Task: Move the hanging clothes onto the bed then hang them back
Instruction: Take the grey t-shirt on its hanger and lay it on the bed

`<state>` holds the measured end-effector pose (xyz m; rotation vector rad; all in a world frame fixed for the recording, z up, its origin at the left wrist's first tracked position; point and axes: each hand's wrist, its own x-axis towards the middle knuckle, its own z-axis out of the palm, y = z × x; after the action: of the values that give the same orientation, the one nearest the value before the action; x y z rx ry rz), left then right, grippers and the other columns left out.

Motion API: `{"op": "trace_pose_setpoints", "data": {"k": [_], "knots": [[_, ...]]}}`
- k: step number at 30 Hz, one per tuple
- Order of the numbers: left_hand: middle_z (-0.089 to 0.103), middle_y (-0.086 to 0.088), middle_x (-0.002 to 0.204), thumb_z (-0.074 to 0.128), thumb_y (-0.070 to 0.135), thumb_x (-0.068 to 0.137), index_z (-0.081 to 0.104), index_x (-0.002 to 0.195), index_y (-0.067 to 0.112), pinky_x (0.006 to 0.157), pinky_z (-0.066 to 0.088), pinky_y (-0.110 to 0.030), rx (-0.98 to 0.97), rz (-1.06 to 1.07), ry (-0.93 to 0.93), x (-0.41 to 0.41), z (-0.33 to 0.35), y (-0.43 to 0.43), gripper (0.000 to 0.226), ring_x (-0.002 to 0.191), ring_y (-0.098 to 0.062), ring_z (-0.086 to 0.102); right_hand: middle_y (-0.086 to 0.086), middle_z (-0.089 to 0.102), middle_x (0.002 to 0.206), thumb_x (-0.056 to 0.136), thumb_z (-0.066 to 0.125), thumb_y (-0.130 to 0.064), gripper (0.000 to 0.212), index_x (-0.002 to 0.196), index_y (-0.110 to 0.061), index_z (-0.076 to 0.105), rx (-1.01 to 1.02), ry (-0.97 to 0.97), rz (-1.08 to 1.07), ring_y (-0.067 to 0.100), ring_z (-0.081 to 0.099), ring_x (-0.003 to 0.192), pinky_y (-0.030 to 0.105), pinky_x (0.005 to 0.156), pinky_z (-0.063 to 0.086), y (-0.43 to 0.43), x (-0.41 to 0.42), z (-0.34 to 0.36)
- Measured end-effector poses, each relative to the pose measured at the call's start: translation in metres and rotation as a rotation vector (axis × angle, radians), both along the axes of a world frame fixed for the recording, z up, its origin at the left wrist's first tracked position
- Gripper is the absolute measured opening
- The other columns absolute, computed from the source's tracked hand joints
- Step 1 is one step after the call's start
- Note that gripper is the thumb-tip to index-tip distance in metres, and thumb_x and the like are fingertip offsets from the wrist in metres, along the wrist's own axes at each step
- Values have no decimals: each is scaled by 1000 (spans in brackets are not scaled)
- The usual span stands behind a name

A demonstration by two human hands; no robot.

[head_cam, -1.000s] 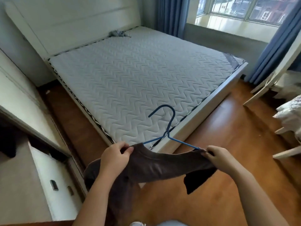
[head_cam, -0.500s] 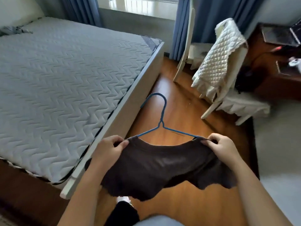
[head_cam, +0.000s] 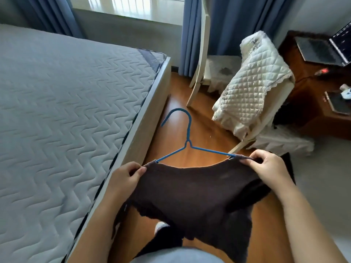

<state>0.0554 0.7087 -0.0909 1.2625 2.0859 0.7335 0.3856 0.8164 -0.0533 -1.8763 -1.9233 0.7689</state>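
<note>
Looks down past both arms into a bedroom. Holds a dark brown garment [head_cam: 199, 196] spread between the left hand [head_cam: 125, 177] and the right hand [head_cam: 266, 168], above the wooden floor [head_cam: 205, 130], just beside the bed [head_cam: 152, 118] and not on it.

- **Left grip:** closed on the garment's left shoulder, thumb on top, fingers curled under the cloth.
- **Right grip:** closed on the right shoulder in a like pinch.
- **Hanger:** of blue wire [head_cam: 188, 130], threaded through the neckline. Both arm ends buried in the cloth at the hands, hook pointing away from the body and curling toward the bed.
- **Lower hem:** hanging loose and uneven in front of the legs, with the toe of a pale shoe [head_cam: 161, 224] showing beneath.

Surface and room:

- **Left:** fills with a bare grey mattress [head_cam: 57, 92], quilted in a zigzag stitch and set in the pale bed frame.
- **Far wall:** carries a bright windowsill [head_cam: 133, 10] flanked by blue curtains [head_cam: 228, 25].
- **Below the right curtain:** a white chair frame [head_cam: 199, 63] standing on the floor.
- **Nearer, right of centre:** a second chair draped in a cream quilted cover [head_cam: 250, 78].
- **Far right:** a dark wooden tabletop [head_cam: 303, 82] bearing an open laptop [head_cam: 319, 52] and a few small items too blurred to name.
- **Lower right:** gives way from wood to a pale grey surface [head_cam: 322, 177], rug or tile not distinguishable.
</note>
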Motion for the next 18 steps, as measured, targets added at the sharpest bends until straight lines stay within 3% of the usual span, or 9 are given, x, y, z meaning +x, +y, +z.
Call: {"op": "trace_pose_setpoints", "data": {"k": [3, 8, 13, 18], "knots": [[61, 5, 70, 57, 23, 88, 64, 79, 17, 57, 36, -12, -22, -39, 39, -20, 1, 68, 13, 68, -6, 54, -12, 52, 65, 78, 70, -29, 26, 61, -28, 50, 6, -18, 0, 16, 50, 70, 15, 57, 33, 55, -18, -11], [61, 11, 69, 60, 23, 86, 59, 70, 29, 57, 36, -13, -81, -82, -5, -28, -3, 167, 17, 69, -3, 56, -2, 60, 66, 75, 73, -29, 26, 58, -24, 54, -135, 17, -81, 16, 53, 68, 20, 55, 37, 136, -15, -36], [62, 10, 69, 61, 22, 85, 64, 74, 23, 58, 37, -13, -42, -38, 16, -19, -8, 291, 12, 69, -2, 55, -4, 59, 64, 76, 73, -27, 26, 58, -25, 55, -133, 86, -111, 12, 50, 63, 25, 53, 35, 275, -13, -51], [60, 13, 66, 62, 22, 84, 59, 68, 29, 58, 35, -12, -29, 100, 14, -19, 9, 407, 18, 67, 1, 53, 4, 61, 67, 78, 70, -26, 21, 68, -10, 61, -139, 63, 13, 17, 53, 65, 27, 56, 37, 421, -24, -35]]}}
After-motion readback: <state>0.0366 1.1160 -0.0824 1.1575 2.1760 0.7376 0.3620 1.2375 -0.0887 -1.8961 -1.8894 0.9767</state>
